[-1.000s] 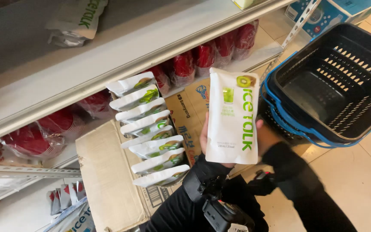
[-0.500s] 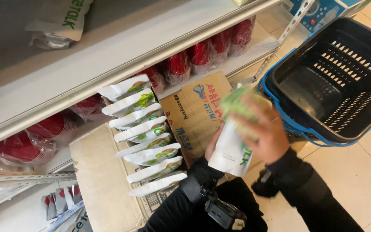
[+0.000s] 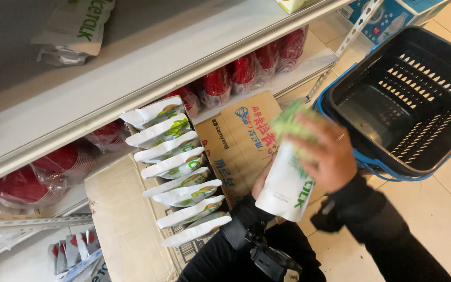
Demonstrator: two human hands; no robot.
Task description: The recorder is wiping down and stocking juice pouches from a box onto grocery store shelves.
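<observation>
White with green print, one standing pouch (image 3: 287, 189) is gripped by both hands: the right hand (image 3: 325, 154) curls over its blurred top, and the left hand (image 3: 263, 179), mostly hidden behind it, clasps its near edge. At nine o'clock, eight like pouches (image 3: 176, 172) stand in a row inside an open cardboard carton (image 3: 123, 224). At eleven o'clock sits a second, printed carton (image 3: 244, 138), with red plastic cups (image 3: 246, 73) in wrapped stacks beyond; their count is unclear. At two o'clock hangs one dark shopping basket (image 3: 434, 151), cut off by the edge.
</observation>
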